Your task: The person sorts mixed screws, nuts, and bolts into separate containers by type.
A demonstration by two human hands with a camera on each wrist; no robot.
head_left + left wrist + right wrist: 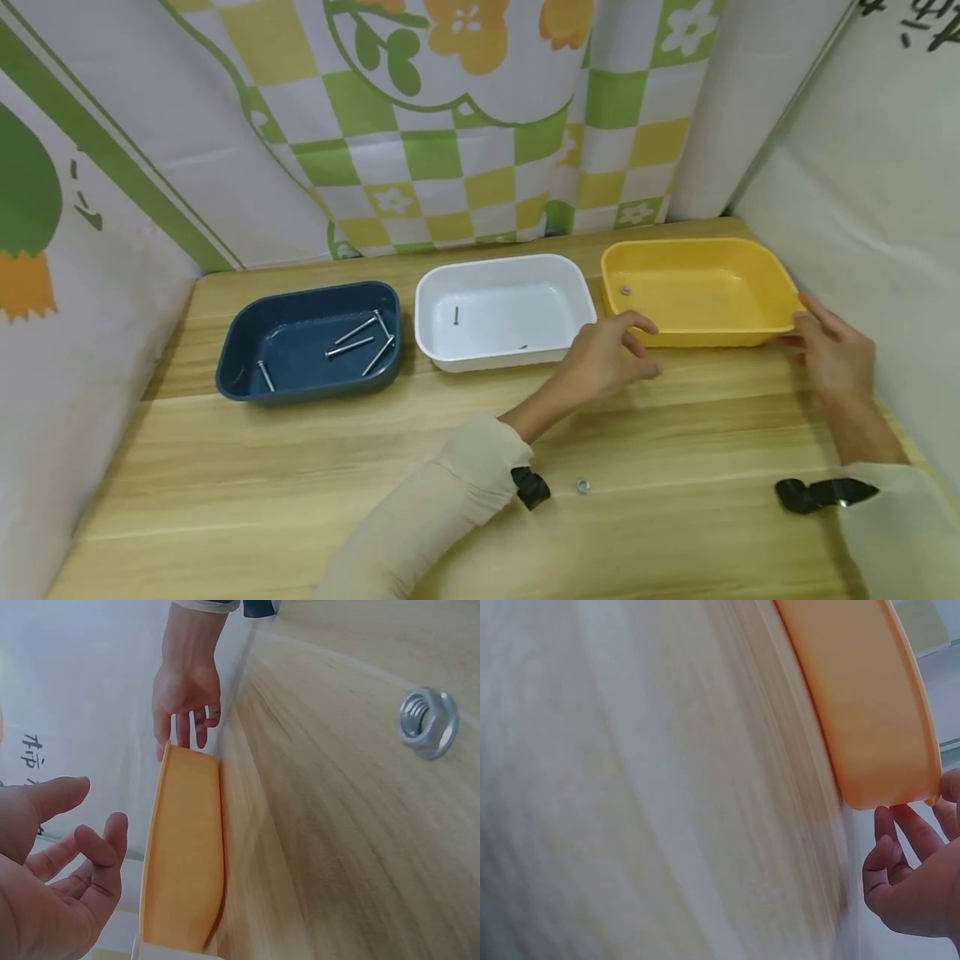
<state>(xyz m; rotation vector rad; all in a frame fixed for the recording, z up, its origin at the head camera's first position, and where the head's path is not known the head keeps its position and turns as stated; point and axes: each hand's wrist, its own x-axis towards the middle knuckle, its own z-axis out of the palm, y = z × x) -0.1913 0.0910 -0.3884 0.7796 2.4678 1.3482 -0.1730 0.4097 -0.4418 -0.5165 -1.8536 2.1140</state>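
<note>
A yellow tray (705,339) stands at the right, with a small nut (626,290) inside. My right hand (840,354) grips the tray's right end; in the right wrist view the fingers (919,832) meet its end wall, near the rim. My left hand (600,354) hovers at the tray's front left corner, beside the white tray (487,363). Its fingers are loosely bent and hold nothing, apart from the yellow wall in the left wrist view. On the wood in front lies a flanged nut (427,722).
The white tray holds a short screw (456,316) and a tiny dark piece. At the left, a dark blue tray (300,392) contains several long bolts (348,347). A patterned curtain (450,167) hangs behind, and a white sheet (885,217) borders the right side.
</note>
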